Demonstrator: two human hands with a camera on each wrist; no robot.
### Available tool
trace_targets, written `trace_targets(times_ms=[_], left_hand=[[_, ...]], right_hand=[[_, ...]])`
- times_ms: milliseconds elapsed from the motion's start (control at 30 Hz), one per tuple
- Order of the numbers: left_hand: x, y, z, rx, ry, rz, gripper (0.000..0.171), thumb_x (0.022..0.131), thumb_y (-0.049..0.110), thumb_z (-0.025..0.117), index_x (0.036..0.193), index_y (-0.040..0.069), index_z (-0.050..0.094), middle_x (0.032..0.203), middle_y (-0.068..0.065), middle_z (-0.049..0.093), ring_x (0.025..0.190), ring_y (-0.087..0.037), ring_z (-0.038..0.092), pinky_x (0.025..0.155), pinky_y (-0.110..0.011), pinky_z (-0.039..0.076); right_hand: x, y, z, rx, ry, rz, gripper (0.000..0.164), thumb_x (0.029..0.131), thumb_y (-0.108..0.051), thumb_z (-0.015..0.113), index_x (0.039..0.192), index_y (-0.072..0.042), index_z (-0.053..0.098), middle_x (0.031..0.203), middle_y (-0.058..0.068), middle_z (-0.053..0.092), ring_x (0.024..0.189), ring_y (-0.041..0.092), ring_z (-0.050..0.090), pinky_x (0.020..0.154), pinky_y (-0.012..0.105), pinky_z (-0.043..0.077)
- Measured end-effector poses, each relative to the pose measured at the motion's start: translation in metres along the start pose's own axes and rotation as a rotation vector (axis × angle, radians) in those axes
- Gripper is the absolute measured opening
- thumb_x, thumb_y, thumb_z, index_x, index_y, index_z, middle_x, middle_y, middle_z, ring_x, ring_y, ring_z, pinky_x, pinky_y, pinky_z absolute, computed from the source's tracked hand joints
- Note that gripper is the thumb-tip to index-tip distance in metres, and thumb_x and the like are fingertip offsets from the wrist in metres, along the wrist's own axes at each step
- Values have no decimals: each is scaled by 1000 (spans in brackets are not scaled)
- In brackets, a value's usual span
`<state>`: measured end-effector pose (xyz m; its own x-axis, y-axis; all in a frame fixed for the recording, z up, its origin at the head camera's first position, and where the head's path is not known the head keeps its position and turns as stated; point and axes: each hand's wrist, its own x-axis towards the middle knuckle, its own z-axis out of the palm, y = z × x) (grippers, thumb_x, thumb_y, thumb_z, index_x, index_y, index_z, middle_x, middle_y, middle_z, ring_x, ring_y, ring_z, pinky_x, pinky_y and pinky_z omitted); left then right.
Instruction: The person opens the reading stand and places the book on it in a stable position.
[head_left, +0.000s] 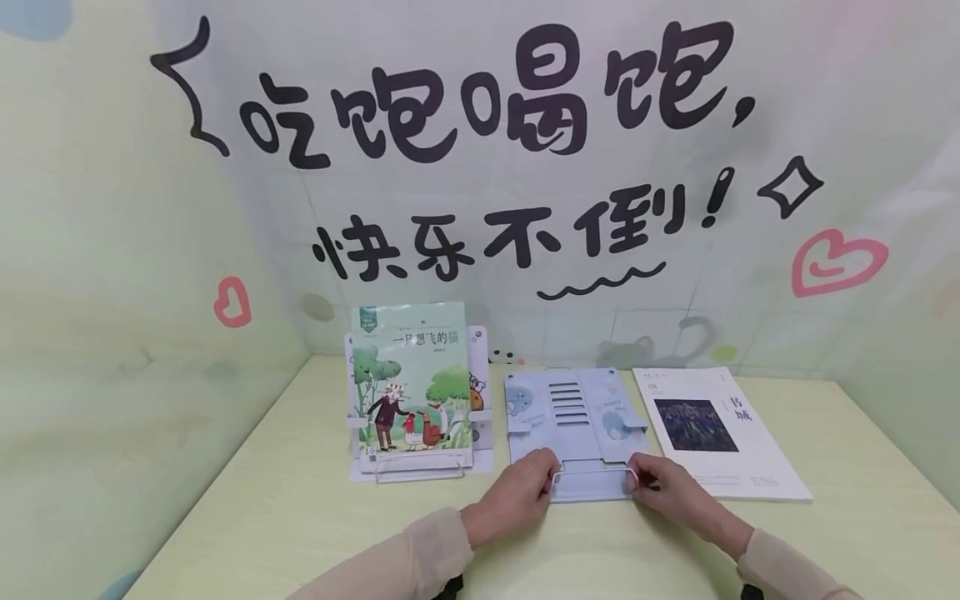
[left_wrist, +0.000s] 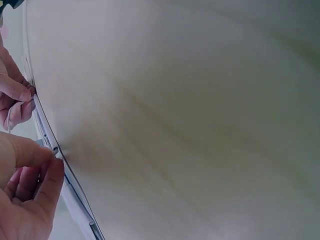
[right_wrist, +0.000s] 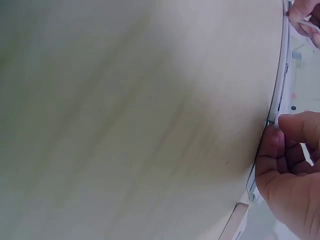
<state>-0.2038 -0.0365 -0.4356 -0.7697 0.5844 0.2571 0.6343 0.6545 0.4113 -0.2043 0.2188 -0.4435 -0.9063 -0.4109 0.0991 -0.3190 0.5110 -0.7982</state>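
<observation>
A pale blue metal book stand (head_left: 584,444) with slots and printed elephants lies low on the table in front of me. My left hand (head_left: 517,493) pinches the left end of its white wire page holder (head_left: 592,471), thumb against bent fingers. At the right end, my right hand (head_left: 678,493) pinches the same wire. The left wrist view shows the left fingertips (left_wrist: 54,155) at the stand's thin edge. From the right wrist, thumb and forefinger of the right hand (right_wrist: 292,172) meet at that edge, close over the table.
To the left, a green picture book (head_left: 412,375) stands on another, white book stand (head_left: 480,442). A white magazine (head_left: 712,467) with a dark picture lies right of the blue stand. Behind the pale yellow table (head_left: 270,500) hangs a printed backdrop (head_left: 465,192).
</observation>
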Motion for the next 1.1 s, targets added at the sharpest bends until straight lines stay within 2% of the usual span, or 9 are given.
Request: trace_targets(times_ms=[100, 233, 367, 467, 533, 633, 733, 900, 1100], left_hand=[[0, -1, 0, -20, 8, 1, 26, 75, -11, 61, 87, 9, 51, 75, 6, 46, 68, -1, 39, 59, -11, 38], [-2, -5, -1, -114, -3, -32, 24, 74, -12, 61, 87, 8, 55, 74, 6, 51, 67, 2, 43, 60, -10, 42], [-7, -10, -6, -359, -40, -122, 17, 79, -5, 66, 92, 4, 59, 78, 5, 57, 69, 2, 49, 64, -12, 46], [-10, -14, -10, -533, 31, -231, 17, 85, 6, 67, 99, 0, 60, 83, 1, 60, 73, -1, 53, 66, -14, 47], [-10, -17, -13, -601, 139, -310, 21, 88, 10, 64, 104, -2, 59, 87, -3, 61, 77, -6, 54, 68, -16, 48], [-8, -19, -16, -640, 296, -414, 28, 91, 8, 59, 114, -8, 55, 97, -12, 61, 87, -17, 57, 76, -23, 51], [-3, -19, -16, -664, 367, -486, 40, 93, 7, 55, 126, -13, 46, 116, -25, 57, 106, -32, 58, 92, -36, 49], [12, -15, -14, -648, 370, -550, 51, 96, 8, 47, 137, -16, 29, 140, -34, 34, 131, -45, 35, 108, -51, 30], [32, -10, -9, -578, 362, -644, 51, 98, 9, 39, 140, -15, 24, 146, -32, 25, 137, -45, 22, 113, -52, 19]], right_hand=[[-1, 0, 1, -37, 17, -37, 15, 78, 8, 59, 78, -6, 53, 75, -3, 51, 70, 0, 45, 60, 20, 42], [-1, 2, 2, -4, 7, -30, 13, 78, 6, 61, 79, -4, 54, 75, -2, 53, 69, 0, 46, 60, 20, 42], [-2, 4, -1, 35, -34, 4, 7, 80, 2, 62, 84, -3, 58, 78, 0, 55, 69, 1, 46, 60, 19, 42], [-3, 5, -10, 72, -63, 47, 8, 82, 0, 60, 90, 1, 60, 82, 4, 58, 71, 2, 49, 60, 19, 44], [-2, 5, -19, 96, -34, 96, 13, 84, 1, 59, 95, 5, 60, 85, 7, 60, 72, 3, 50, 61, 19, 46], [3, 3, -31, 113, 83, 161, 18, 87, 1, 59, 102, 11, 58, 90, 13, 63, 74, 4, 54, 64, 19, 49], [13, 1, -40, 88, 214, 207, 21, 89, 0, 57, 107, 12, 56, 95, 17, 63, 78, 7, 57, 67, 20, 51], [34, 1, -47, 25, 309, 259, 25, 92, -3, 52, 112, 13, 55, 98, 22, 61, 77, 13, 54, 60, 22, 48], [52, 8, -45, -17, 329, 314, 27, 92, -2, 50, 113, 14, 54, 100, 24, 59, 80, 20, 53, 62, 24, 44]])
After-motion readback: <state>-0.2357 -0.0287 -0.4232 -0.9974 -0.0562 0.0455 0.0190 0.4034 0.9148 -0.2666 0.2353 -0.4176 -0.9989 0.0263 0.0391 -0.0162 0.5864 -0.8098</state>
